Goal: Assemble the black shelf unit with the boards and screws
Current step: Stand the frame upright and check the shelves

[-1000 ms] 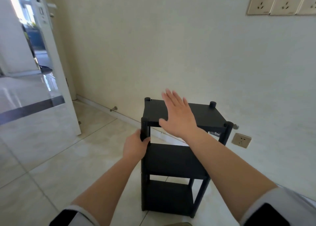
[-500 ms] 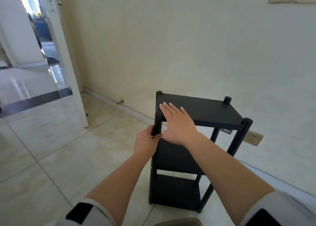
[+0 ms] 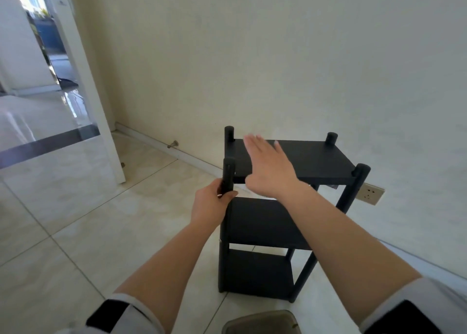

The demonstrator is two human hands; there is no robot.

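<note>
Black three-tier shelf unit (image 3: 290, 222) stands upright on pale tiled floor (image 3: 75, 232) near the wall, boards and four posts apparently all fitted; left hand (image 3: 211, 204) grips the front-left post, right hand (image 3: 270, 172) flat, fingers straight, over top board — likely a final steadiness check.

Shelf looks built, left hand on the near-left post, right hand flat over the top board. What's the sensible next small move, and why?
Probably press the right hand down on the top board to test its seating. The left hand grips the near-left post, bracing the shelf unit, which stands upright with all three boards in.
</note>
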